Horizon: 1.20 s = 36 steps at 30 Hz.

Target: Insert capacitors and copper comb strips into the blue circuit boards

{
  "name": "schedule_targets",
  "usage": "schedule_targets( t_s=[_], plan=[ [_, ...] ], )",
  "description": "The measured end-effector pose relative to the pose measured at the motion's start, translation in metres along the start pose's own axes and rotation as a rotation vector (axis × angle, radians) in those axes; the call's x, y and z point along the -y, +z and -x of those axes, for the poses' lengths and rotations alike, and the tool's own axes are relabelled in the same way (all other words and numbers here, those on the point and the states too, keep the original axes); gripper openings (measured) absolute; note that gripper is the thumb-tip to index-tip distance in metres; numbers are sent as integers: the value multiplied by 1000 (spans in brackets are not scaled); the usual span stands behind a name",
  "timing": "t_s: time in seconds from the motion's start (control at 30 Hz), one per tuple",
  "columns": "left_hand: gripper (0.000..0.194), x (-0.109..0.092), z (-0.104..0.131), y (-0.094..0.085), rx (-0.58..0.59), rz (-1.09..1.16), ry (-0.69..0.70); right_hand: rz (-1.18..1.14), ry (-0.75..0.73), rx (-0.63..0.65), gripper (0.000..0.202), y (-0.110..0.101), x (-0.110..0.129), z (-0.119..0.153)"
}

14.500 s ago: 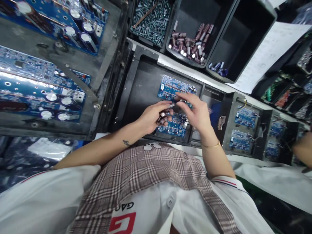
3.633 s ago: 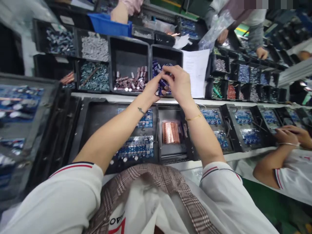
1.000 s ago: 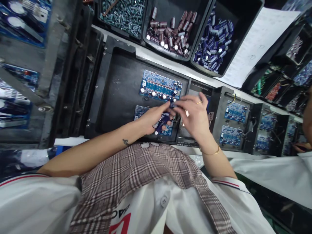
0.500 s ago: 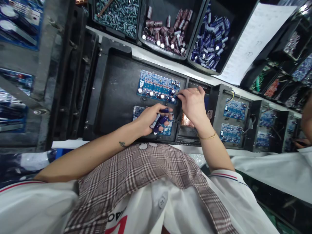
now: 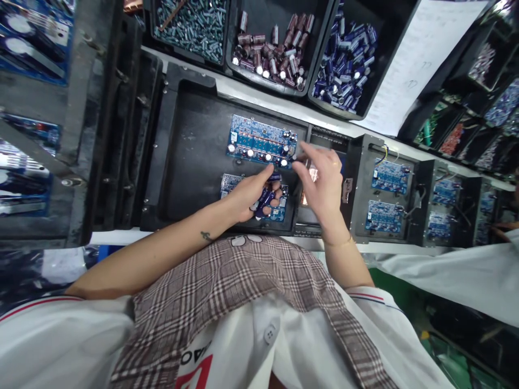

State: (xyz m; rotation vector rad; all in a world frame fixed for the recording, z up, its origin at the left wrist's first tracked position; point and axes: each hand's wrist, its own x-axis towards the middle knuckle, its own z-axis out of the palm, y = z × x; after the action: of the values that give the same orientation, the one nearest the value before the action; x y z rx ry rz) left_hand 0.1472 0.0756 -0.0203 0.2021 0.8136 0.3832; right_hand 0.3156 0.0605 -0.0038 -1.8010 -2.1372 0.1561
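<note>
Several dark blue capacitors [image 5: 265, 202] rest in my left hand [image 5: 252, 195], its fingers curled round them above the lower circuit board [image 5: 231, 183], which it partly covers. The upper blue circuit board [image 5: 263, 138] lies flat in a black tray [image 5: 194, 146] and carries a row of round silver-topped capacitors along its near edge. Just off that board's right end is my right hand [image 5: 320, 175], with thumb and forefinger apart and nothing visible between them.
Black bins of small green parts [image 5: 194, 32], maroon capacitors [image 5: 270, 56] and blue capacitors [image 5: 344, 65] stand behind the tray. Further trays with boards [image 5: 385, 216] continue rightward. Stacked black frames [image 5: 117, 119] are at left. A person's white sleeve [image 5: 458, 275] shows at right.
The thumb and forefinger of my right hand have parted and drawn away from the board's right end. My left hand's fingers have curled more around the capacitors, its thumb nearer the upper board.
</note>
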Motion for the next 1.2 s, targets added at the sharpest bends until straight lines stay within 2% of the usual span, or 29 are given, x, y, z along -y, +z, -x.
schedule_targets(
  t_s=[0.07,0.13,0.23,0.33,0.43,0.53,0.73,0.9,1.03,1.2],
  plan=[
    [43,2,2,2,31,4,4,-41,-13,42,23,-8,11,9],
    [36,5,6,5,57,36,-24,3,12,24,19,-6,11,13],
    [24,11,15,6,68,85,-118,121,72,-62,15,8,-6,11],
    [17,17,25,4,71,93,-207,162,58,-76,13,21,-21,5],
    [12,19,35,1,81,129,-241,154,49,-72,11,23,-25,2],
    [8,17,42,-2,72,168,-209,122,36,-55,11,20,-26,1],
    [11,11,38,-6,81,192,-161,82,36,-61,13,21,-32,-2],
    [13,10,34,-11,106,169,-134,148,-19,-65,14,24,-20,1],
    [24,15,37,-12,104,142,-142,230,-11,-68,22,25,-11,3],
    [40,23,40,-12,90,85,-177,225,-65,23,23,22,-21,1]
  ],
)
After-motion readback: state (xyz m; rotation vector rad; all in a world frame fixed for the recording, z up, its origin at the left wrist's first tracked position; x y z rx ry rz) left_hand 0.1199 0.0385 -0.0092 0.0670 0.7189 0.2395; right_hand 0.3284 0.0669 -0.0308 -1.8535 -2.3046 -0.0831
